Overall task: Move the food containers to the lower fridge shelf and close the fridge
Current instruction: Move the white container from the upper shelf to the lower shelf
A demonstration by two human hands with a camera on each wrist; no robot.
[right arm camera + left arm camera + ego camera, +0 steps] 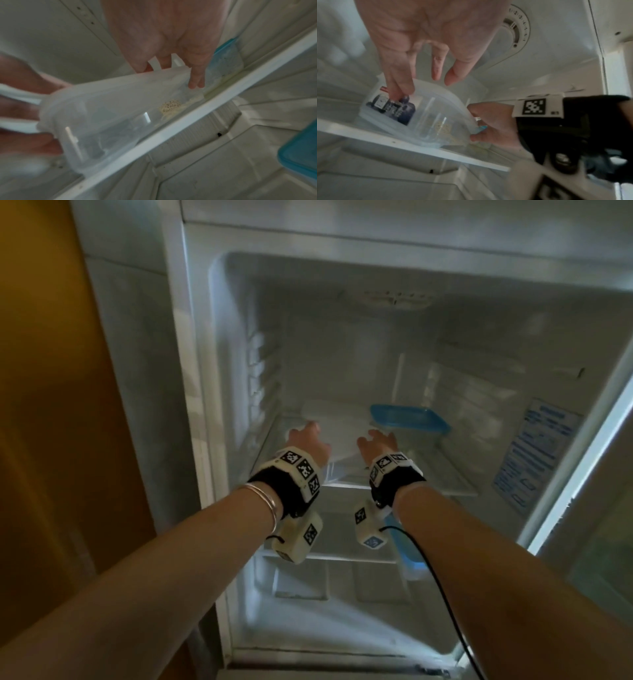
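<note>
Lifting the clear container off the upper shelf

Left hand (306, 440) and right hand (376, 444) clamp fingers on the tilted clear food container (426, 115) at the upper shelf (412, 146) edge; next, lower it carefully.

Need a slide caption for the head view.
Both hands, left and right, grip a clear container on the upper fridge shelf.

Dim room, yellow-brown wall (41, 378) at left, daylight strip along the right edge (582, 474)
</note>
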